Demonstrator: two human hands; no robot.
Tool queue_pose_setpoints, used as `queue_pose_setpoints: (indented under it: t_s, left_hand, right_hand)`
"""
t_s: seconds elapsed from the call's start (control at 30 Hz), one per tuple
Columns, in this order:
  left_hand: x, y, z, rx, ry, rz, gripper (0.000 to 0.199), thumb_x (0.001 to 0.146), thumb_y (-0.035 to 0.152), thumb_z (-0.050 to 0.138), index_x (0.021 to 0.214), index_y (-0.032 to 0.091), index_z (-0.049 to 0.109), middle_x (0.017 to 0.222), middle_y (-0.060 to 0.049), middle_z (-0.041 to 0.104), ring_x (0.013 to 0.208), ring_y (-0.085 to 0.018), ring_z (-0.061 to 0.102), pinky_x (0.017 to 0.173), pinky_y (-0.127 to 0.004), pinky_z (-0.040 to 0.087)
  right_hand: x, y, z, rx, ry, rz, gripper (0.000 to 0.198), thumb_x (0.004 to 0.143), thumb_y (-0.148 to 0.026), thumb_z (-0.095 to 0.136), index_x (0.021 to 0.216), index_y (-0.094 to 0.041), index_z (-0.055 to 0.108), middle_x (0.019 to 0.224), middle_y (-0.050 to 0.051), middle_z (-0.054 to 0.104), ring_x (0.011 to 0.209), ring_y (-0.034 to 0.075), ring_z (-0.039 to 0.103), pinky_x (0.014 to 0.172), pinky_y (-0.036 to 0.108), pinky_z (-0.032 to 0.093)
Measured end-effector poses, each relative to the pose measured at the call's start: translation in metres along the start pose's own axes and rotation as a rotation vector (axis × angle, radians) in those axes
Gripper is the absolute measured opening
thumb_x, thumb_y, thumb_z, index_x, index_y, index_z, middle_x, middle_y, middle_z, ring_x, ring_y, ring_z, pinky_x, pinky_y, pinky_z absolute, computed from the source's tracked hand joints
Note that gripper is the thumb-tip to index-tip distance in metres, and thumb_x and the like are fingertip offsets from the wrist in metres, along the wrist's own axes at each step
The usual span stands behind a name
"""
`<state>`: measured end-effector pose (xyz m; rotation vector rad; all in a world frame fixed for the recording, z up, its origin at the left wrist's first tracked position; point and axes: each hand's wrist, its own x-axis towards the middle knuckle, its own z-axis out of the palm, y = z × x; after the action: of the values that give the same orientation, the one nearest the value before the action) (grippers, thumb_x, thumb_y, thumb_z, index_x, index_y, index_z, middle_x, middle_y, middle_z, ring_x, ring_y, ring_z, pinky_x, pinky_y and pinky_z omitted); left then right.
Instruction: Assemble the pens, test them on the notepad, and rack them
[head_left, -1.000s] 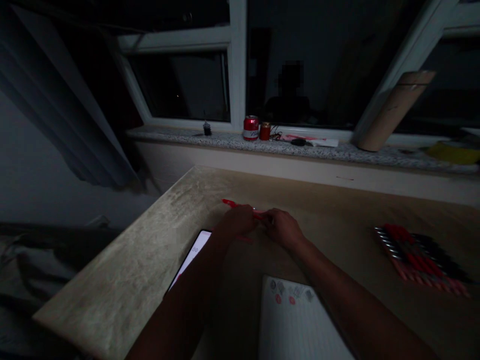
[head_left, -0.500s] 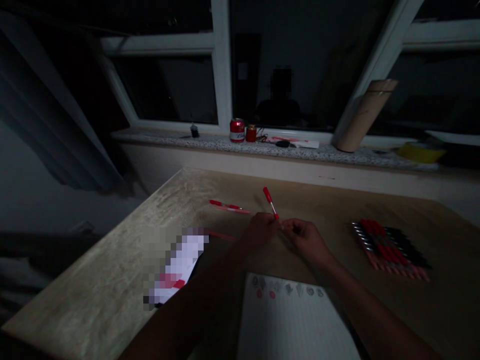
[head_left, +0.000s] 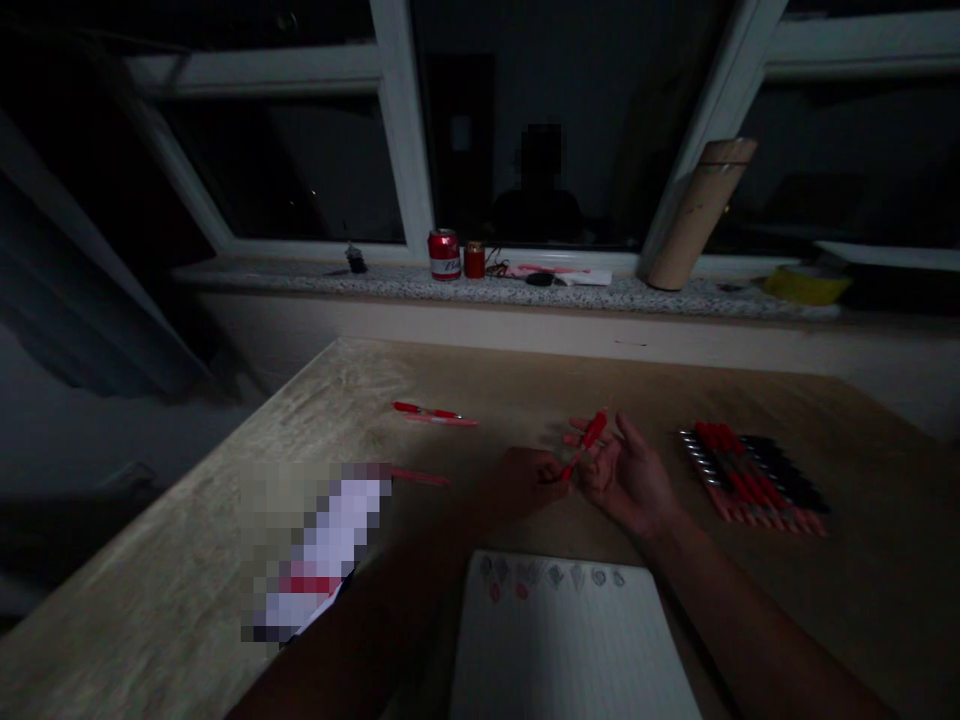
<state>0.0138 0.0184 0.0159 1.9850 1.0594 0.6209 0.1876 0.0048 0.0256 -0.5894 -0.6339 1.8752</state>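
Above the table, my left hand (head_left: 536,480) is closed on the lower end of a red pen (head_left: 594,430), which tilts up to the right. Close beside it, my right hand (head_left: 630,475) is open, palm turned up and fingers spread behind the pen; whether they touch it I cannot tell. A lined notebook (head_left: 566,640) lies below the hands, with a row of dark scribbles and two red ones near its top edge. Right of my right hand is a row of several pens (head_left: 750,475), with red and black parts.
Another red pen (head_left: 427,410) lies left of my hands, beside a pinkish stick-like piece; a similar piece (head_left: 420,477) lies nearer. A blurred-out phone-like object (head_left: 322,540) rests at left. The windowsill holds a red can (head_left: 444,255), a small red jar (head_left: 475,260) and a tumbler (head_left: 697,220).
My right hand has opened and turned palm up, away from its pinch by the pen. The pen, still in my left hand, now leans right instead of left. The view has shifted slightly.
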Motion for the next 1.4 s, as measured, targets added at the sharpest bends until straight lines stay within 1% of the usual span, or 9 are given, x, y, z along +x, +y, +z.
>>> queue_pose_setpoints:
  t_s: [0.1,0.2,0.33,0.47,0.57,0.77,0.93,1.2,1.4]
  left_hand:
    - [-0.001,-0.002,0.002,0.010,-0.045,-0.003,0.021,0.070,0.034,0.062,0.070,0.013,0.061,0.061,0.002,0.056,0.058,-0.009,0.049,0.053,-0.019,0.033]
    - [-0.003,-0.005,0.002,-0.002,-0.078,0.037,0.027,0.073,0.039,0.059,0.071,0.013,0.060,0.060,0.003,0.054,0.057,-0.008,0.046,0.052,-0.019,0.031]
    - [-0.003,-0.007,0.001,-0.027,-0.107,0.093,0.034,0.083,0.040,0.047,0.067,0.013,0.058,0.057,0.003,0.050,0.054,-0.007,0.043,0.054,-0.019,0.031]
    - [-0.002,-0.007,-0.002,-0.028,-0.125,0.140,0.037,0.086,0.038,0.042,0.063,0.013,0.055,0.055,0.004,0.046,0.054,-0.007,0.041,0.054,-0.019,0.030]
    - [-0.002,-0.008,-0.003,-0.039,-0.146,0.141,0.040,0.087,0.040,0.039,0.062,0.012,0.054,0.054,0.004,0.043,0.053,-0.007,0.040,0.054,-0.019,0.029]
    - [0.000,-0.011,-0.004,-0.028,-0.145,0.138,0.042,0.086,0.043,0.039,0.060,0.013,0.052,0.052,0.004,0.038,0.053,-0.007,0.037,0.053,-0.020,0.028]
    - [0.000,-0.011,-0.004,-0.032,-0.159,0.121,0.042,0.086,0.044,0.039,0.061,0.013,0.051,0.054,0.004,0.036,0.054,-0.008,0.036,0.053,-0.021,0.027]
    - [-0.001,-0.011,-0.003,-0.080,-0.152,0.128,0.043,0.087,0.044,0.038,0.060,0.013,0.051,0.054,0.004,0.039,0.054,-0.008,0.038,0.054,-0.020,0.028]
    - [-0.001,-0.010,-0.004,-0.033,-0.151,0.106,0.042,0.086,0.043,0.039,0.059,0.013,0.048,0.053,0.004,0.034,0.053,-0.007,0.035,0.052,-0.021,0.026]
  right_hand:
    - [0.000,0.000,-0.003,0.120,-0.114,0.069,0.036,0.087,-0.050,0.041,0.083,-0.018,0.057,0.069,0.001,0.063,0.036,0.009,0.049,0.039,0.023,0.040]
    - [0.001,0.002,-0.006,0.177,-0.202,0.115,0.041,0.087,-0.052,0.039,0.072,-0.018,0.053,0.060,-0.003,0.055,0.030,0.006,0.038,0.033,0.020,0.034]
    - [0.003,0.001,-0.008,0.213,-0.244,0.122,0.049,0.088,-0.056,0.032,0.064,-0.017,0.048,0.058,-0.004,0.050,0.028,0.004,0.028,0.033,0.020,0.032]
    - [0.004,0.002,-0.013,0.235,-0.276,0.120,0.051,0.088,-0.058,0.028,0.062,-0.018,0.045,0.057,-0.006,0.048,0.027,0.003,0.021,0.033,0.020,0.033]
    - [0.006,0.005,-0.017,0.237,-0.278,0.124,0.049,0.088,-0.056,0.030,0.060,-0.018,0.044,0.055,-0.006,0.047,0.026,0.003,0.018,0.033,0.021,0.033]
    - [0.006,0.009,-0.019,0.246,-0.231,0.106,0.041,0.086,-0.048,0.037,0.058,-0.019,0.044,0.053,-0.007,0.047,0.025,0.003,0.015,0.032,0.020,0.031]
    - [0.005,0.009,-0.017,0.213,-0.189,0.089,0.040,0.083,-0.051,0.041,0.058,-0.020,0.043,0.051,-0.008,0.048,0.023,0.003,0.014,0.029,0.019,0.028]
    - [0.004,0.010,-0.014,0.209,-0.164,0.066,0.043,0.081,-0.055,0.044,0.057,-0.020,0.042,0.050,-0.008,0.047,0.023,0.002,0.013,0.031,0.019,0.029]
    - [0.003,0.010,-0.013,0.170,-0.174,0.058,0.040,0.082,-0.049,0.045,0.057,-0.019,0.043,0.051,-0.008,0.046,0.023,0.003,0.015,0.033,0.020,0.033]
